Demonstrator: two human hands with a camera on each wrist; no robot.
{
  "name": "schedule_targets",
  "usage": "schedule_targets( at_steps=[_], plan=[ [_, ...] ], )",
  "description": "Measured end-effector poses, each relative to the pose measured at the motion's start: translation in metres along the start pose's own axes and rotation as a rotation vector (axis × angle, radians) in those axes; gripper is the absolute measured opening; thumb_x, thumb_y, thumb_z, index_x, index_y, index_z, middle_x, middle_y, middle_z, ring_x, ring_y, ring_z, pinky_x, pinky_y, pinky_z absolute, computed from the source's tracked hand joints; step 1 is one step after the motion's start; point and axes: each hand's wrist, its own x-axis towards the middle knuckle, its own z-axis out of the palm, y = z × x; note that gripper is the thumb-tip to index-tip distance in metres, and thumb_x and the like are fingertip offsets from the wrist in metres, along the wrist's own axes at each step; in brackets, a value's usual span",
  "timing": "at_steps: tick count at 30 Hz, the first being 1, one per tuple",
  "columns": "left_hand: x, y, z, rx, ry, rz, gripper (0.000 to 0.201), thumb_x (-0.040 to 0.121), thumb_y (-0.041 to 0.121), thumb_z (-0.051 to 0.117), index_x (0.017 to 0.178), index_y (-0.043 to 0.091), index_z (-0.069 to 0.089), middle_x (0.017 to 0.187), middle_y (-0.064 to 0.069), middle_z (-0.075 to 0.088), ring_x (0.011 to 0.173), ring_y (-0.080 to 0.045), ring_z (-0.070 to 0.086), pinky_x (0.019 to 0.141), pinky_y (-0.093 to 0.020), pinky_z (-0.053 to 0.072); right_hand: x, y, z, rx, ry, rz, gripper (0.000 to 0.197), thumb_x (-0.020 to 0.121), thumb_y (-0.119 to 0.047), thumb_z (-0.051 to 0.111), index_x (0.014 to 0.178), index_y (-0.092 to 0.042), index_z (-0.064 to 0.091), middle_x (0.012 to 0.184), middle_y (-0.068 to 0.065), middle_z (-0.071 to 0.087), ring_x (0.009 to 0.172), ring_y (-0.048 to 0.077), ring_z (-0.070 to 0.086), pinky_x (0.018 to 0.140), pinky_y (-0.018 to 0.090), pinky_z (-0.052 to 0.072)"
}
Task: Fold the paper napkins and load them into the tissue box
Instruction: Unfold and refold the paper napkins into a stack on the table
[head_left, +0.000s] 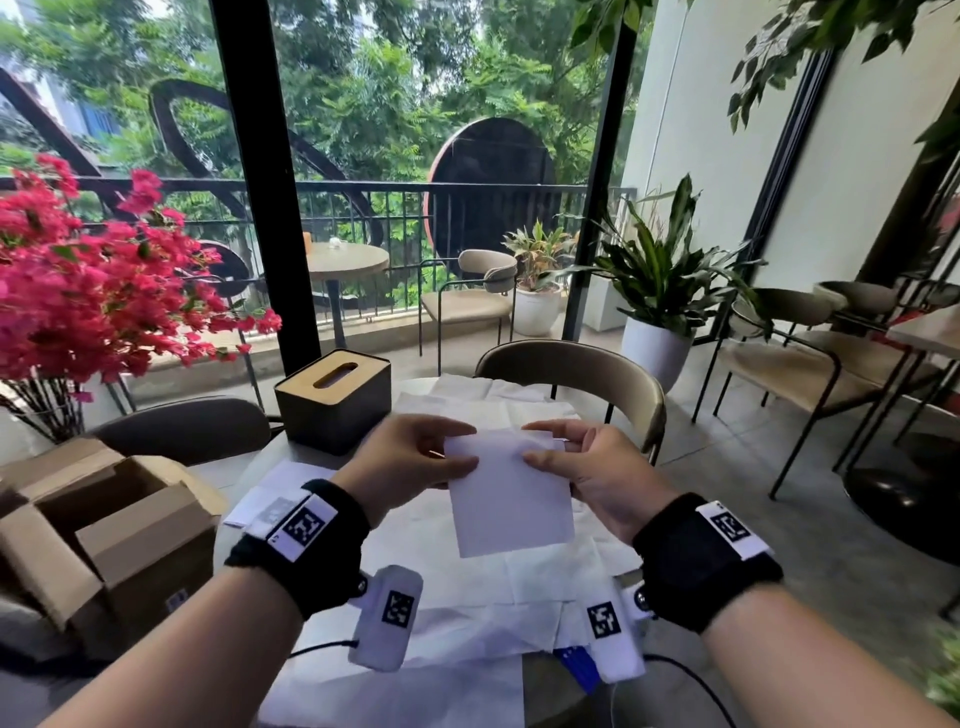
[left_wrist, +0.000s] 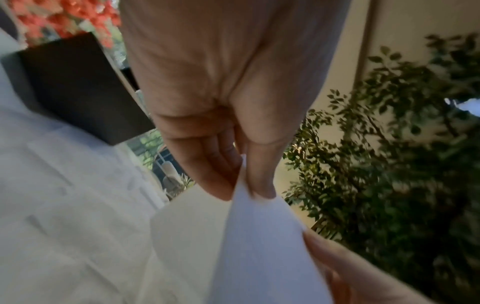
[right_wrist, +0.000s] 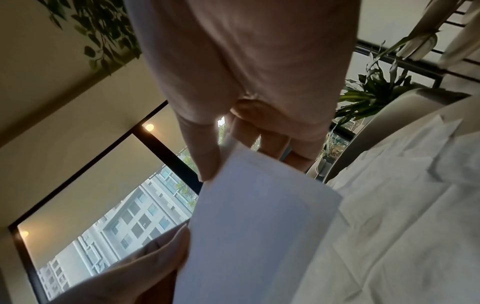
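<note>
A folded white napkin (head_left: 509, 499) hangs in the air above the table, held by both hands at its upper edge. My left hand (head_left: 415, 457) pinches its top left corner between thumb and fingers, and my right hand (head_left: 582, 462) pinches the top right. The left wrist view shows the thumb and fingers (left_wrist: 249, 181) clamped on the napkin (left_wrist: 259, 257). In the right wrist view the napkin (right_wrist: 259, 236) hangs below the thumb (right_wrist: 205, 160). The black tissue box (head_left: 335, 400) with a slotted wooden lid stands behind my left hand. Unfolded napkins (head_left: 498, 587) cover the table.
An open cardboard box (head_left: 109, 525) sits at the left. Pink flowers (head_left: 88, 280) rise at the far left. A beige chair (head_left: 576, 374) stands behind the table, a darker chair (head_left: 187, 426) on the left. Potted plants and more chairs fill the right side.
</note>
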Motion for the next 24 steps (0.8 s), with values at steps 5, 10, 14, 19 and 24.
schedule_targets(
  at_steps=[5,10,14,19,24],
  plan=[
    [0.010,-0.003,-0.006,0.312,-0.038,0.012,0.034,0.080,0.014,0.087,0.112,0.013,0.077,0.088,-0.012,0.077,0.070,-0.018,0.068,0.078,-0.044,0.063,0.009,0.003,-0.012,-0.200,0.019,-0.001,0.024,0.079,-0.011,0.086,0.102,-0.013,0.076,0.097,0.012,0.080,0.084,0.018,0.071,0.069,0.034,0.054],
    [0.015,0.001,-0.011,0.228,-0.095,0.003,0.045,0.072,0.016,0.089,0.114,0.024,0.076,0.097,-0.016,0.076,0.083,-0.028,0.071,0.094,-0.051,0.059,0.011,0.001,-0.015,-0.049,-0.066,0.045,0.035,0.083,-0.009,0.081,0.117,-0.013,0.072,0.104,0.015,0.078,0.088,0.020,0.072,0.072,0.033,0.055],
    [0.015,-0.001,-0.011,0.098,-0.163,0.002,0.052,0.076,0.008,0.085,0.124,0.023,0.071,0.107,-0.018,0.076,0.092,-0.030,0.068,0.091,-0.046,0.056,0.013,0.006,-0.008,0.136,-0.049,0.097,0.036,0.089,-0.011,0.076,0.123,-0.010,0.068,0.103,0.013,0.077,0.087,0.021,0.072,0.076,0.032,0.059],
    [0.015,-0.008,-0.012,0.207,-0.147,0.012,0.064,0.059,0.045,0.090,0.117,0.022,0.076,0.103,-0.017,0.078,0.086,-0.022,0.069,0.090,-0.044,0.058,0.014,0.011,-0.003,0.104,-0.081,0.040,0.034,0.089,-0.007,0.075,0.123,-0.013,0.069,0.105,0.014,0.077,0.094,0.022,0.072,0.088,0.038,0.055],
    [0.019,-0.014,-0.018,0.463,-0.119,0.083,0.048,0.066,0.031,0.089,0.112,0.028,0.076,0.088,0.002,0.076,0.083,-0.024,0.071,0.084,-0.038,0.061,0.018,0.011,0.002,0.047,-0.135,-0.039,0.041,0.087,0.002,0.074,0.126,-0.011,0.068,0.108,0.022,0.076,0.094,0.025,0.074,0.081,0.035,0.060]
  ],
)
